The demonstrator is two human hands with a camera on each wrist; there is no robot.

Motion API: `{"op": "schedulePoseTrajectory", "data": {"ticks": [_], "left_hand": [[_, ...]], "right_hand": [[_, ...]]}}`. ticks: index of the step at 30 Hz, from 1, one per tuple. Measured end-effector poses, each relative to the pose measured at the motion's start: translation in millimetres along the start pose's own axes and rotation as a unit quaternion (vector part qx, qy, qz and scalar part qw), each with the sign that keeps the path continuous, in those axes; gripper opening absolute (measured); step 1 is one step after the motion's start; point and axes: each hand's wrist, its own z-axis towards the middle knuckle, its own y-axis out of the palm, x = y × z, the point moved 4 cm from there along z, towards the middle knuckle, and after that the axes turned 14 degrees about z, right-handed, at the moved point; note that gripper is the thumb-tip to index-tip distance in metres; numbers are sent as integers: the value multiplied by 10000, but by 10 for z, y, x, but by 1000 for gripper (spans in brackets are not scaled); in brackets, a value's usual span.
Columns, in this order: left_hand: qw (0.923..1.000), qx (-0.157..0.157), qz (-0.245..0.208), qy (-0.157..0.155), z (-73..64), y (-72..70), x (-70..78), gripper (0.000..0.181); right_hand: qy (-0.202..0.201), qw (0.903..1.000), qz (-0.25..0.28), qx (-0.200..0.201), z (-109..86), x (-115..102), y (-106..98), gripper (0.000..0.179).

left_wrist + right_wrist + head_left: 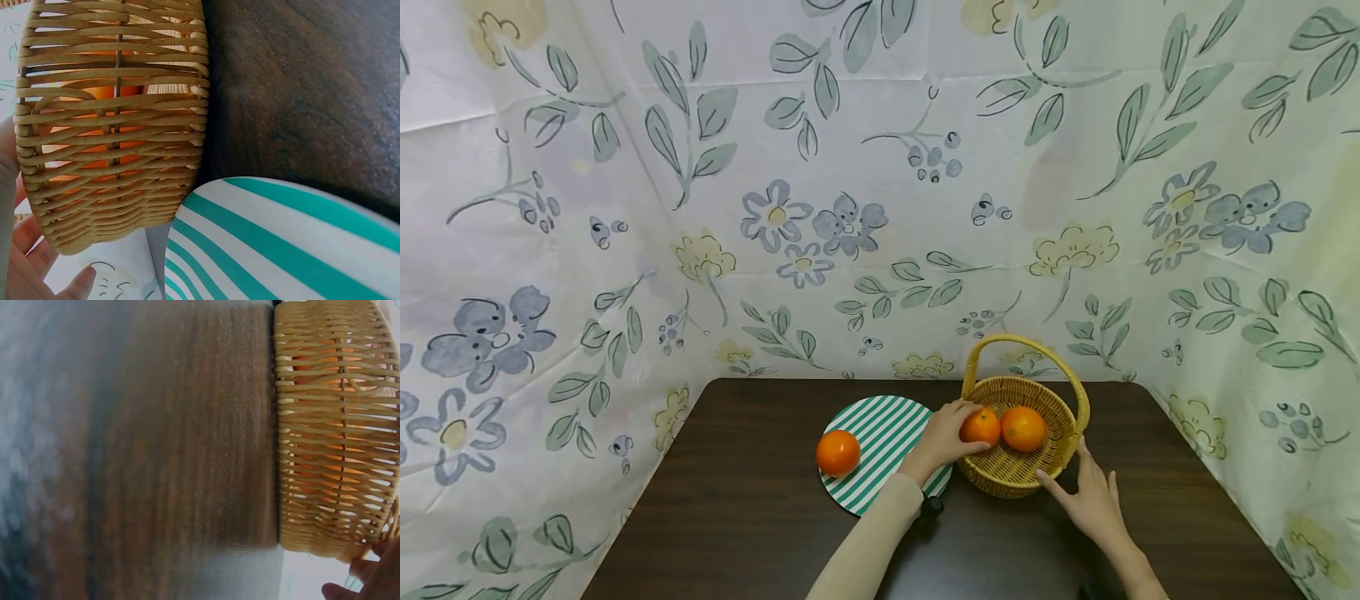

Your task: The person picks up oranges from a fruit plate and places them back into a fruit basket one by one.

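A yellow wicker basket point(1006, 482) with a tall arched handle stands on the table. Over its left rim reaches my left hand point(942, 435), fingers and thumb around an orange point(981, 427) inside the basket. Right beside that fruit lies a second orange point(1024, 429). My right hand point(1092, 498) is at the basket's right side, thumb and fingers spread, fingertips at the rim near the handle's base. Through the weave point(112, 212) in the left wrist view, orange patches show. A third orange fruit point(838, 453) rests on the left part of a round green-and-white striped mat point(886, 433).
The dark wooden table point(737, 500) ends at a white floral cloth point(850, 317) hanging behind and at both sides. The striped mat lies close to the basket's left side. A dark band point(932, 507) is on my left wrist.
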Motion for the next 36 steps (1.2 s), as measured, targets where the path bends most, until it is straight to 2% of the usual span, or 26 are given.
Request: {"op": "schedulePoseTrajectory", "data": {"ticks": [11, 18, 30, 36], "left_hand": [[9992, 211, -300, -145, -113, -13, -28, 62], [9984, 137, -486, -272, -174, -39, -39, 62], [9979, 371, -488, -203, -281, -122, 6, 62], [9965, 396, -690, -260, -356, -129, -13, 60]], "right_hand": [[19, 10000, 43, -61, 12, -6, -2, 103], [51, 10000, 14, -72, 7, -2, 2, 103], [126, 9997, -24, -188, -4, -7, -9, 103], [167, 9996, -3, -240, -10, -13, 1, 104]]}}
